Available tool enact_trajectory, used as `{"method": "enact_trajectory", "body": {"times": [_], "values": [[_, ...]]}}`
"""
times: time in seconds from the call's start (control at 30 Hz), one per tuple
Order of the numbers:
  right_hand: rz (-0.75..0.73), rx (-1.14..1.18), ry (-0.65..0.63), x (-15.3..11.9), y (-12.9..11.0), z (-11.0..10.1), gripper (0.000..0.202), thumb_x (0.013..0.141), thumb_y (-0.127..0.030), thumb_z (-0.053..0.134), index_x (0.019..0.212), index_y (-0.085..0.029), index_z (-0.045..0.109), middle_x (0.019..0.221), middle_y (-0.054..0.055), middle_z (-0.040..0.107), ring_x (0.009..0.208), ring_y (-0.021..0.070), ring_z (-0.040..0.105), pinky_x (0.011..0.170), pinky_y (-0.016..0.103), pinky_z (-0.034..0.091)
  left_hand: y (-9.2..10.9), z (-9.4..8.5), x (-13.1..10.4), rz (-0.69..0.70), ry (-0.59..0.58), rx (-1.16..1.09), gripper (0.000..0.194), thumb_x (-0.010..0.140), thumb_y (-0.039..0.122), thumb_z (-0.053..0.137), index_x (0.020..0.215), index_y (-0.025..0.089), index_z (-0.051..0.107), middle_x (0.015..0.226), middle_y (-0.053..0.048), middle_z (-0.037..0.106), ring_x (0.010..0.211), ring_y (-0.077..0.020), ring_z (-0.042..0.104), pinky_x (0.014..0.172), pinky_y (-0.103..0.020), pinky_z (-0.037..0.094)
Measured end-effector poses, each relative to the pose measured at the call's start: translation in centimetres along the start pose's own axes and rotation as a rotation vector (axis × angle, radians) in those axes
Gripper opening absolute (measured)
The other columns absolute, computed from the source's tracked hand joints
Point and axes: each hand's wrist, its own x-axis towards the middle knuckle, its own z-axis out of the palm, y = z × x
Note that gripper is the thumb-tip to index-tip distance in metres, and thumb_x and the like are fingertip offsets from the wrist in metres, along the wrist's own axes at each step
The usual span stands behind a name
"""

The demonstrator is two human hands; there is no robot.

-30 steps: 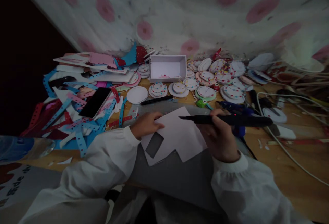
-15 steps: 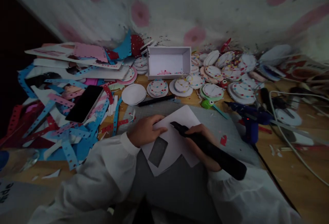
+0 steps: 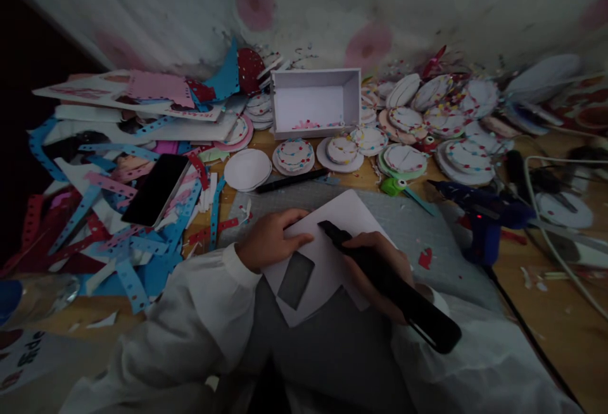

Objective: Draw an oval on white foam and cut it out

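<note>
A white sheet (image 3: 327, 262), card or thin board, lies tilted on the grey cutting mat (image 3: 304, 363). It has a rectangular cut-out near its left corner and a notch in its lower edge. My left hand (image 3: 275, 240) grips the sheet's upper left edge, thumb on top; some fingertips are hidden. My right hand (image 3: 380, 268) is wrapped round a black utility knife (image 3: 399, 287). The knife's tip points up and left over the sheet, close to my left thumb; whether it touches the sheet I cannot tell.
Coloured paper strips (image 3: 128, 256) and a phone (image 3: 156, 189) lie left. Behind stand a white open box (image 3: 313, 132) and several decorated paper discs (image 3: 294, 156). A blue glue gun (image 3: 484, 211) with a lit red light, its cord and a white cable (image 3: 551, 230) are right.
The camera view has shifted slightly. My right hand and the knife sit a little further right and lower at the handle end. Both hands keep their holds, and the sheet looks much the same.
</note>
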Motion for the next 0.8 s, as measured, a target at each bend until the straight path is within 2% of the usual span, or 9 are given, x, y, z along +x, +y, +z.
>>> {"method": "enact_trajectory", "body": {"times": [0.2,0.4,0.8], "values": [[-0.128,-0.045,0.051,0.28,-0.27,0.14,0.009,0.08,-0.026,0.059,0.088,-0.026,0.055,0.063,-0.001,0.064,0.05,0.0187,0.06,0.045,0.029,0.044,-0.33,0.17,0.01,0.017,0.021,-0.068,0.036,0.079,0.031,0.065,0.111,0.017,0.062,0.109,-0.006,0.068,0.099,-0.0222,0.064,0.087,-0.032,0.049],[-0.182,-0.067,0.096,0.45,-0.7,0.25,0.009,0.079,-0.023,0.058,0.087,-0.026,0.054,0.062,-0.001,0.064,0.05,0.0182,0.061,0.046,0.028,0.047,0.01,0.19,-0.13,0.02,0.04,-0.102,0.033,0.078,0.03,0.065,0.108,0.018,0.062,0.105,-0.006,0.068,0.095,-0.0211,0.064,0.082,-0.031,0.05],[-0.177,-0.064,0.07,0.12,-0.21,0.34,0.01,0.08,-0.024,0.06,0.089,-0.025,0.056,0.064,0.001,0.064,0.049,0.0173,0.059,0.044,0.028,0.045,0.34,0.1,-0.23,0.023,0.045,-0.152,0.029,0.078,0.028,0.065,0.105,0.017,0.063,0.099,-0.005,0.068,0.089,-0.0195,0.064,0.078,-0.029,0.05]]}}
